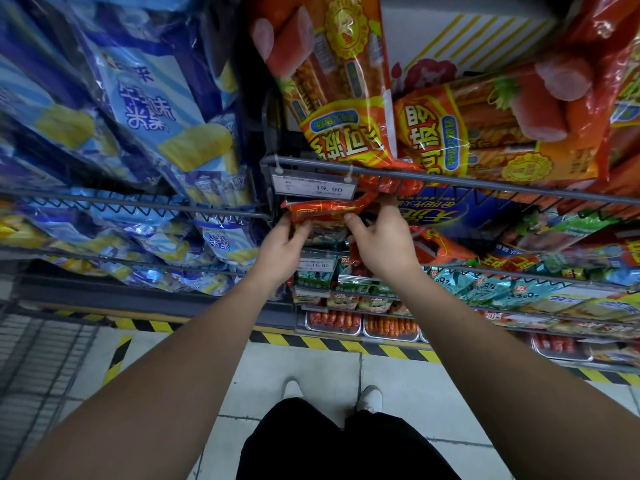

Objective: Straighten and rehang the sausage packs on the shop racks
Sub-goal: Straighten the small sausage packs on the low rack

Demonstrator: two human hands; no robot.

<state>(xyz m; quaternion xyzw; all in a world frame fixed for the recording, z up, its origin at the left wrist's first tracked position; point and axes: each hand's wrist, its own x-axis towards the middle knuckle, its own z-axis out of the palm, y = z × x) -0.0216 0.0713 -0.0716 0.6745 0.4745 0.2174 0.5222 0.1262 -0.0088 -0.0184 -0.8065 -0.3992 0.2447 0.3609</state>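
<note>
Left hand (282, 245) fingers (300, 229) curl round left end of red sausage pack (322, 210); right hand (381, 245) fingers pinch its right part. Pack held just under 19.90 price tag (313, 185), below wire rack (502, 184) front rail. Rack holds big orange sausage packs (346, 84). Left rack (104, 199): blue packs (156, 109). Low clear trays (334, 322): red sausages in rows.

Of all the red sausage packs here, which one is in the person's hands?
The red pack lying crosswise under the 19.90 price tag: the left hand and right hand both grip it, while the big packs above lie untouched.
</note>
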